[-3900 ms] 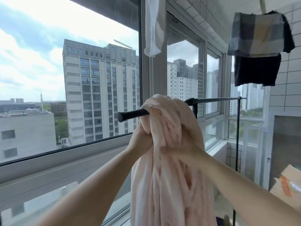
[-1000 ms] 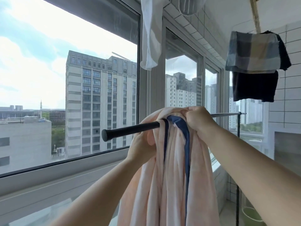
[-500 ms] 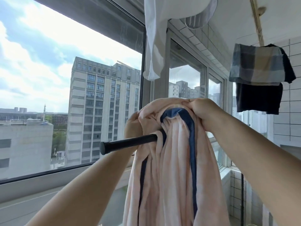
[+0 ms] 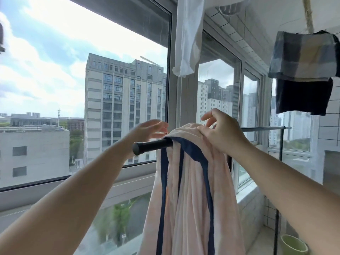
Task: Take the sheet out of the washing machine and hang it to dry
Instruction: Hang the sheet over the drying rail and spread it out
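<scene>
A pale pink sheet (image 4: pixel 195 196) with dark blue edging hangs bunched over the near end of a black drying-rack bar (image 4: pixel 152 145), falling in long folds below the bottom edge of the view. My left hand (image 4: pixel 149 130) hovers just left of the bunched top, fingers spread, holding nothing. My right hand (image 4: pixel 219 131) rests its heel on top of the sheet where it crosses the bar, fingers lifted and apart. The bar runs on to the right as a thin metal rail (image 4: pixel 265 128) behind my right hand.
Large windows (image 4: pixel 82 89) stand close behind the rack, with a sill below. A white cloth (image 4: pixel 186 39) hangs from above. A checked cloth over a dark garment (image 4: pixel 303 70) hangs at upper right by a tiled wall. A green pot (image 4: pixel 292 245) sits on the floor by the rack's post.
Both hands gripped the sheet on the bar a moment ago. They have now let go: the left hand pulled off to the left, the right hand opened on top. The sheet stays draped.
</scene>
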